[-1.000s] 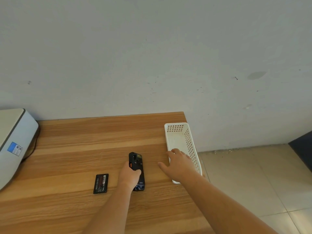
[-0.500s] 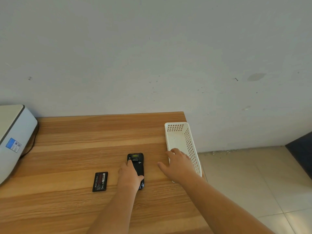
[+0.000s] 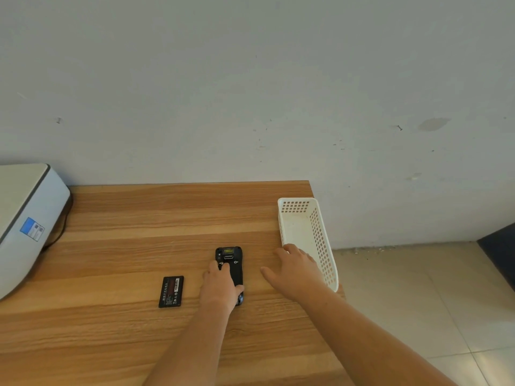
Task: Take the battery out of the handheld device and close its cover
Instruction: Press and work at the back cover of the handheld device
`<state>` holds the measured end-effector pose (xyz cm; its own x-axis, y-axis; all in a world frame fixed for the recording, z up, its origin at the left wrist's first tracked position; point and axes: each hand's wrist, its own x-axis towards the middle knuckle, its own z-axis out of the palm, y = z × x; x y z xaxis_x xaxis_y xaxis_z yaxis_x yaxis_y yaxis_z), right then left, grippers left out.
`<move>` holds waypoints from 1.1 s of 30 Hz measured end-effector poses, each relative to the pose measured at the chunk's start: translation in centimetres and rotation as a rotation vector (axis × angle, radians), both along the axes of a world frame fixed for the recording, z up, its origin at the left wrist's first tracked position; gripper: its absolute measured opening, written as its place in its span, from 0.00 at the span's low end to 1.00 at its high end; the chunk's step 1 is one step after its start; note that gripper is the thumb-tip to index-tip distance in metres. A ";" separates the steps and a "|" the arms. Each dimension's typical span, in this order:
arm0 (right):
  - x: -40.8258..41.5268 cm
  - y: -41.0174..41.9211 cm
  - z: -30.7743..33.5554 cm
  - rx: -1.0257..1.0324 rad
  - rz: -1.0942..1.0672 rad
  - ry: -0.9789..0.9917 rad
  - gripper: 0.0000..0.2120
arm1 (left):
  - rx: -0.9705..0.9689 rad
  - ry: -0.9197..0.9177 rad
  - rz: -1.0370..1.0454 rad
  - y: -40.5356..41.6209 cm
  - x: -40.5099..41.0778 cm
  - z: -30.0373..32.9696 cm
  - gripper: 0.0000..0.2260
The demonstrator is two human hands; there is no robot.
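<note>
We see the handheld device (image 3: pixel 231 267) lying flat on the wooden counter (image 3: pixel 133 235), its long axis running away from us, back side up with the cover on. The far end of the device, with a small window and markings, shows clear of the hand. Our left hand (image 3: pixel 220 288) rests on top of the device's near half, palm down, fingers (image 3: pixel 216 270) stretched forward along its left side and back, thumb wrapped against the right edge low down; it presses on the device rather than lifting it. The near end of the device peeks out just under the heel of that hand.

The battery (image 3: pixel 171 291) lies flat on the counter to the left of the left hand, near but apart from it, label side up, and apart from the device.

Our right hand (image 3: pixel 295 270) lies palm down on the counter to the right of the device, clearly apart from it, fingers loosely spread and holding nothing. Its far fingers reach the near left wall of the white perforated basket (image 3: pixel 320 240), which stands at the counter's right edge; whether they touch it we cannot tell.

A grey-white machine (image 3: pixel 25 218) with a blue sticker sits at the far left of the counter.
</note>
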<state>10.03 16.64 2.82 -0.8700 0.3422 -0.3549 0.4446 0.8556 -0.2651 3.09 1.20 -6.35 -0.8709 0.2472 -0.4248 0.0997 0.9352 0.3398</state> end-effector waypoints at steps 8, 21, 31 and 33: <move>-1.6 -1.5 0.5 -0.005 0.043 0.036 0.29 | 0.011 0.008 -0.106 -2.8 -1.5 0.6 0.31; -4.4 -6.0 -5.4 -0.070 0.126 -0.087 0.28 | -0.081 0.017 -0.210 -7.9 -3.6 0.6 0.30; -4.6 -5.3 -8.0 -0.084 0.057 -0.142 0.27 | -0.034 0.089 -0.327 -8.2 -4.4 -0.5 0.24; -4.7 -5.2 -8.1 -0.092 0.055 -0.137 0.27 | -0.024 0.083 -0.344 -7.9 -4.7 -0.3 0.24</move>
<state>5.33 11.47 -5.33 -0.8280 0.2560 -0.4989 0.4350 0.8548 -0.2831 -1.66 -6.65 -6.64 -0.7704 0.5229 -0.3648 0.4366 0.8496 0.2958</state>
